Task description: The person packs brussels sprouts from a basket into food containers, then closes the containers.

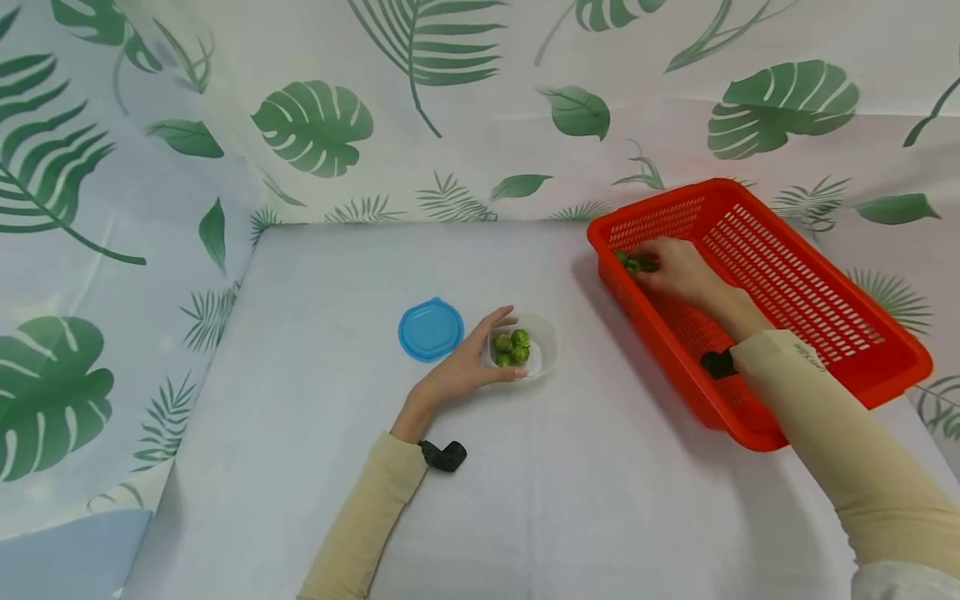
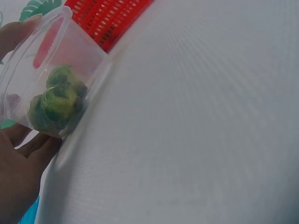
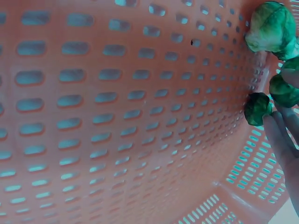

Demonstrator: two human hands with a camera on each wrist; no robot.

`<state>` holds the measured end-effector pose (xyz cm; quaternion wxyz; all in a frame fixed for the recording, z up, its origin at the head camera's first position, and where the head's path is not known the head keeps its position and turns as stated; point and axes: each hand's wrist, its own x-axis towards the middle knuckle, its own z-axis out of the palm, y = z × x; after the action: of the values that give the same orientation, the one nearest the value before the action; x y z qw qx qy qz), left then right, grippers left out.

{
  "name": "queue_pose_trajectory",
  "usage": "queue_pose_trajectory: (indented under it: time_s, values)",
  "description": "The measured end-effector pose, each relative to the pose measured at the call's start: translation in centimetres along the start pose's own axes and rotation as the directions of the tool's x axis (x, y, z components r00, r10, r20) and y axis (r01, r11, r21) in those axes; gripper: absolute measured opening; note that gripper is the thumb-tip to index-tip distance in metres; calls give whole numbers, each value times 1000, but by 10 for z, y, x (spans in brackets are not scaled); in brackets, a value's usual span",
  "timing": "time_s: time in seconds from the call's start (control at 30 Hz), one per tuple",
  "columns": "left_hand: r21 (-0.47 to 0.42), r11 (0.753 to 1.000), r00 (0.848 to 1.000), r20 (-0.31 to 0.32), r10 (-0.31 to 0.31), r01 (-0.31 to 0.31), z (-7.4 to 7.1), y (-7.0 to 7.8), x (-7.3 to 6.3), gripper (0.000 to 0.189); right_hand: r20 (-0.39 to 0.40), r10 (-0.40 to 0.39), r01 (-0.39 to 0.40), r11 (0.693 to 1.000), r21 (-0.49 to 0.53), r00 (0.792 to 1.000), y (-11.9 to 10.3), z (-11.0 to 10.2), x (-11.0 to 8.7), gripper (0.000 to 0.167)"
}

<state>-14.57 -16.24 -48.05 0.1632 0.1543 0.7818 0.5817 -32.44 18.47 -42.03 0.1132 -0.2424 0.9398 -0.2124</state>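
My left hand point(image 1: 467, 363) holds a clear plastic tub point(image 1: 547, 343) between thumb and fingers, around its side. Several green Brussels sprouts point(image 2: 60, 100) lie at the bottom of the tub, seen through its wall in the left wrist view. Reaching into the far left corner of a red basket point(image 1: 678, 371), my right hand point(image 1: 675, 268) pinches a Brussels sprout point(image 3: 282, 91) between thumb and fingers. Another sprout point(image 3: 258, 109) lies at its fingertips, and a larger, paler one point(image 3: 271, 28) sits just beyond.
A blue lid point(image 1: 431, 331) lies on the white table point(image 1: 300, 400), left of the tub. The long basket, with slotted walls, stands at the right side of the table. Leaf-printed sheeting point(image 1: 465, 108) rises behind the table and along the left.
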Motion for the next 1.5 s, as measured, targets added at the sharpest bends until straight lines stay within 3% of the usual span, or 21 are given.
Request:
queue_pose_trajectory:
  time_s: [0.23,0.43,0.7,1.03,1.5]
  values:
    - [0,1000,1000,-3,-6,6,2,-4,0,97,-46,-27,27,1000,1,999,-2,-2,-7,42]
    - [-4,1000,1000,1,8,-8,2,-1,1,96,-98,31,-21,995,94,995,-4,-5,-14,36]
    - [-7,1000,1000,6,9,-9,1,1,2,95,-119,34,-24,996,83,992,-4,-11,-20,34]
    - [4,1000,1000,-1,4,-4,2,0,2,96,-114,44,-33,994,100,993,-7,-21,-27,39]
    - [8,1000,1000,5,17,-17,2,1,1,96,-50,130,-119,975,187,990,-17,-32,-35,44]
